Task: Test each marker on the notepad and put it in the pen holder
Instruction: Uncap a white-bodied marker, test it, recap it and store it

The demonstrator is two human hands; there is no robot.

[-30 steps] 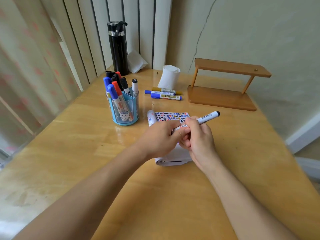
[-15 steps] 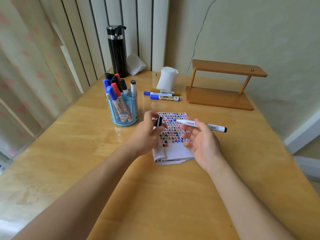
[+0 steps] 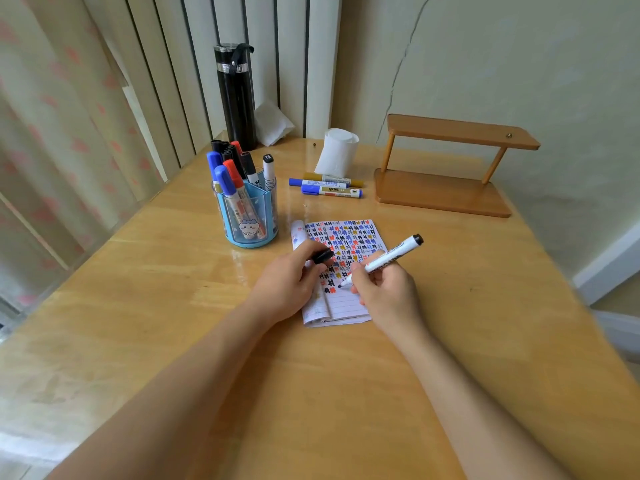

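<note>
1. The wooden table carries everything.
2. The blue pen holder stands upright beyond the notepad, to its left, and is packed with capped markers.
3. The notepad lies flat, its upper page thick with coloured marks.
4. My left hand rests on the notepad's left edge.
5. My right hand pinches the uncapped marker in a writing grip, its tip touching the page.
6. Three loose markers lie side by side beyond the notepad.
7. My left fingers curl round the black cap.
</note>
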